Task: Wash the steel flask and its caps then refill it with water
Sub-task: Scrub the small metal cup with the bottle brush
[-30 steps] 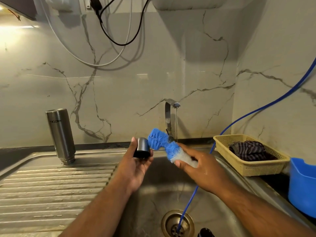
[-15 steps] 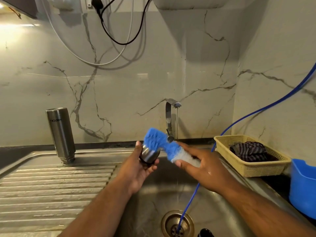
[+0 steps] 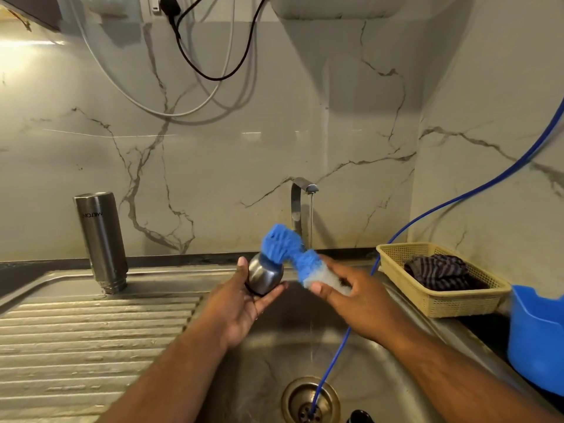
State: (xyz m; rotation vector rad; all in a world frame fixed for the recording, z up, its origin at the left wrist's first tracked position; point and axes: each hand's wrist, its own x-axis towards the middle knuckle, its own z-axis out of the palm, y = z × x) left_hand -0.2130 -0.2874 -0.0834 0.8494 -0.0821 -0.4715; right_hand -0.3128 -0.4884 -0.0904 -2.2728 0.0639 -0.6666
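Tilted since 1 second ago, the steel cap [image 3: 264, 277] now shows its rounded side. Left hand [image 3: 244, 303] grips it, thumb and fingers curled round, above the sink's [image 3: 381, 361] back edge. Right hand [image 3: 357, 306] pinches the blue sponge brush [image 3: 290, 250], its head against the cap's far end. Steel flask [image 3: 102, 239] stands upside down at the drainboard's [image 3: 76, 346] back edge.

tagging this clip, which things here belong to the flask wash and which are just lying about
Job: steel cap, left hand; blue scrubber, right hand; flask; running tap.
Lying about: basket, striped cloth, blue tub, blue hose, cables.
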